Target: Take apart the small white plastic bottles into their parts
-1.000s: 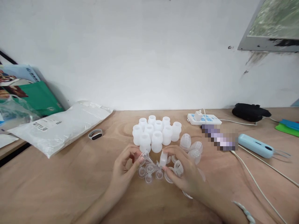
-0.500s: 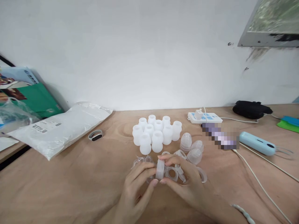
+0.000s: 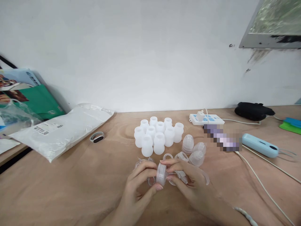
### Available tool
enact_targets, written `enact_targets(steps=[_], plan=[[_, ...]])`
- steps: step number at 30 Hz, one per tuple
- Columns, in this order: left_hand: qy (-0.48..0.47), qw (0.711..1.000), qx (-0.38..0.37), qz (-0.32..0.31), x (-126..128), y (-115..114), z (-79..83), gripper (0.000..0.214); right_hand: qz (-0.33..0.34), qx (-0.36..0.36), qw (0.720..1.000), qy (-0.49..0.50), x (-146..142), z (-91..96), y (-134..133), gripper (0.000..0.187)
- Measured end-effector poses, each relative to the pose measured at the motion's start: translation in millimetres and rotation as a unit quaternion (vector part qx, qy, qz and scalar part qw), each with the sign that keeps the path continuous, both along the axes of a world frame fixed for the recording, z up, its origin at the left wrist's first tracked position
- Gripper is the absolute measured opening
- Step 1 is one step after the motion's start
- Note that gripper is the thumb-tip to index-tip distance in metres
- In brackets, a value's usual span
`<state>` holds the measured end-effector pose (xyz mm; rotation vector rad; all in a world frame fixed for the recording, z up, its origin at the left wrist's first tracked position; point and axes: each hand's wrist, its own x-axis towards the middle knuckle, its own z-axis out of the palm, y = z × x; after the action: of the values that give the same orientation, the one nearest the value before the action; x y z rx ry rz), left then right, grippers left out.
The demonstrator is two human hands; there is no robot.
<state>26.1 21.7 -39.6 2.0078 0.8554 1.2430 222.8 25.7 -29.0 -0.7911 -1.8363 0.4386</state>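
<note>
Between my hands is a translucent ridged screw ring (image 3: pixel 161 174), held on edge above the table. My left hand (image 3: pixel 138 183) grips its left side, with the thumb below and fingers above. My right hand (image 3: pixel 188 179) pinches the ring's right side with thumb and fingertips. Just beyond stand several frosted white small bottles (image 3: pixel 159 143) without caps, grouped together. Clear domed caps (image 3: pixel 188 143) lie right of them. Loose translucent rings (image 3: pixel 181 156) and other clear parts (image 3: pixel 144 161) lie around my hands, partly hidden by them.
A white plastic mailing bag (image 3: pixel 68 125) and a grey wristband (image 3: pixel 97 137) lie to the left. On the right are a power strip (image 3: pixel 215 120), a blurred phone (image 3: pixel 221 137), a light-blue device (image 3: pixel 260 145), cables and a black pouch (image 3: pixel 254 110). A white wall rises behind.
The ring has turned slightly between my hands. My right thumb has shifted from its lower edge up to its right side. My left hand keeps its grip.
</note>
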Motion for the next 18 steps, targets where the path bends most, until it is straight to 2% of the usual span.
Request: enact_targets(steps=[2,5,7,11,14,18], plan=[[-0.041,0.999,-0.012,0.009,2,0,-2.8,0.008,0.000,-0.002,1.000,-0.011,0,-1.7,-1,0.015],[-0.103,0.994,-0.026,0.023,5,0,-7.0,0.035,0.006,0.001,1.000,-0.023,0,-4.9,-2,0.013],[-0.081,0.996,-0.031,0.006,5,1,-7.9,0.043,0.008,0.017,0.999,-0.027,0,-5.5,-3,0.013],[-0.037,0.999,-0.014,-0.029,2,3,-5.5,0.035,-0.001,0.065,0.995,-0.080,4,-0.7,-1,0.015],[-0.018,0.999,0.041,-0.014,-3,5,-2.8,0.043,-0.005,0.123,0.984,-0.125,7,1.7,3,0.014],[0.025,0.994,0.102,0.016,-10,7,1.4,0.050,-0.004,0.191,0.974,-0.123,8,-2.9,10,0.019]])
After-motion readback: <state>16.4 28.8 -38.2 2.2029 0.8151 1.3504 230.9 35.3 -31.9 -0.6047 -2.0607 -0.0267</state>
